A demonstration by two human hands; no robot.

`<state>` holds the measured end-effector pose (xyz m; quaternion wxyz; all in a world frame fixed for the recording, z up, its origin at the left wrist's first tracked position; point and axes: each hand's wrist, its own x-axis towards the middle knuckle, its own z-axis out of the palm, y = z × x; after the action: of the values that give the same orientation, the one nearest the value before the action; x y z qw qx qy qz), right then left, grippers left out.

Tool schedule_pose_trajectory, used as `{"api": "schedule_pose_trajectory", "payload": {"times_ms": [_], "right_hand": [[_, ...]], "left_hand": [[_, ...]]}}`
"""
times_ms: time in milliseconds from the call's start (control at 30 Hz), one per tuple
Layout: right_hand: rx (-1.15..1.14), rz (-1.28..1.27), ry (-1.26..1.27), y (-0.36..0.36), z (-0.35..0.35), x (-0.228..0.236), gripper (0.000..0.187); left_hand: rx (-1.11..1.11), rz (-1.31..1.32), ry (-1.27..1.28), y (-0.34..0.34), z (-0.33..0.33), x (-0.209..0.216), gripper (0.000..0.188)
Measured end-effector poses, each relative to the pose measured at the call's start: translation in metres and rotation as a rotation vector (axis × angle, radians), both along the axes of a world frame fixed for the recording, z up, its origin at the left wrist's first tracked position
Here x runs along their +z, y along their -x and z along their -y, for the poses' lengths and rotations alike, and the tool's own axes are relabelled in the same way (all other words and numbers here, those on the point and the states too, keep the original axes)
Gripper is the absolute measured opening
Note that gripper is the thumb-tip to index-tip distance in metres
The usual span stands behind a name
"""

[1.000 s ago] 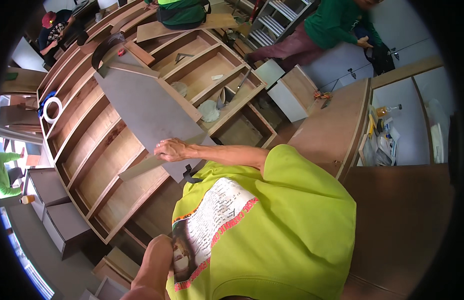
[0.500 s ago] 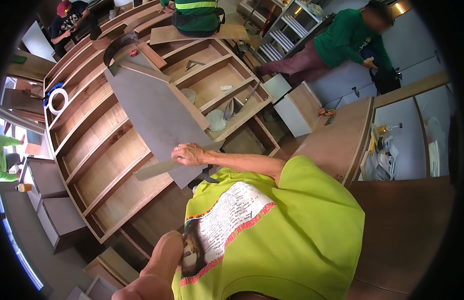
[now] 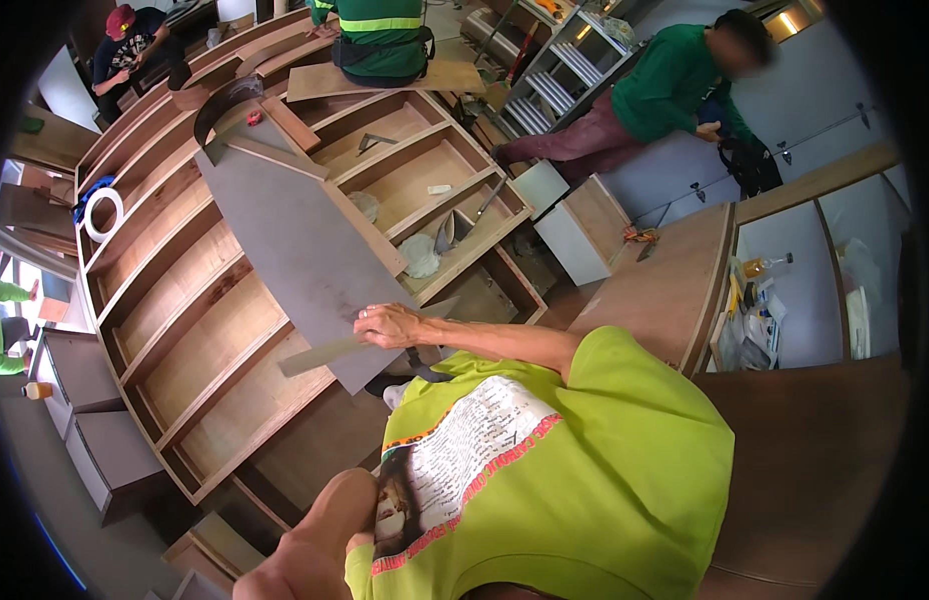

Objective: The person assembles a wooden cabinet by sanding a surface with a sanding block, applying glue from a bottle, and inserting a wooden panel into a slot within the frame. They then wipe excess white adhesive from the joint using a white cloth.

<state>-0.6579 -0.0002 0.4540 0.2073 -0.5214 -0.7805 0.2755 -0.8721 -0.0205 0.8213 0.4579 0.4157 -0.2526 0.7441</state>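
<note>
My right hand (image 3: 389, 326) is closed around a thin, flat greyish strip (image 3: 325, 355), gripping it near its middle. The strip lies crosswise over the near end of a long grey sheet (image 3: 275, 230), its left end reaching out over the frame. That sheet rests on a large curved wooden frame (image 3: 210, 410) with several ribs and open compartments. On the left, my bent arm (image 3: 330, 520) hangs beside my yellow-green shirt; its hand is hidden from view.
Beyond the sheet stand a curved dark band (image 3: 210, 118) and wooden strips. A metal square (image 3: 377, 141), a plastic bag (image 3: 420, 255) and a white tape roll (image 3: 105, 215) lie on the frame. One person sits at its far side; another stands by the stepladder (image 3: 555, 85).
The view has shifted a little, moving the frame left and down. My right hand and the strip have slid slightly to the right across the sheet.
</note>
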Motion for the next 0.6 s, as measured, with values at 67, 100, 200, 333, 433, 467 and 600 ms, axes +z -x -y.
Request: {"api": "schedule_pose_trajectory", "payload": {"times_ms": [67, 100, 200, 333, 433, 467, 600], "right_hand": [[0.013, -0.015, -0.012, -0.008, 0.000, -0.004, 0.014], [-0.008, -0.019, -0.005, -0.023, 0.009, -0.006, 0.014], [0.049, -0.023, -0.012, -0.038, 0.006, 0.004, 0.014], [0.139, 0.006, 0.009, -0.070, 0.001, 0.003, 0.013], [0.198, -0.006, 0.026, -0.101, -0.002, 0.003, 0.013], [0.180, -0.023, 0.025, -0.116, 0.000, 0.000, 0.014], [0.216, -0.026, 0.076, -0.182, -0.004, -0.012, 0.017]], "left_hand": [[-0.001, 0.106, 0.031, -0.009, -0.002, -0.007, 0.042], [-0.317, -0.330, 0.577, 0.017, 0.000, -0.005, 0.027], [0.135, -1.045, 0.769, 0.007, -0.012, -0.047, 0.010], [0.291, -1.272, 0.660, -0.084, -0.055, -0.182, 0.020], [0.315, -1.574, 0.642, -0.128, -0.059, -0.246, 0.026], [0.354, -1.690, 0.604, -0.142, -0.054, -0.263, 0.028], [0.564, -2.226, 0.174, -0.195, -0.035, -0.321, 0.037]]}}
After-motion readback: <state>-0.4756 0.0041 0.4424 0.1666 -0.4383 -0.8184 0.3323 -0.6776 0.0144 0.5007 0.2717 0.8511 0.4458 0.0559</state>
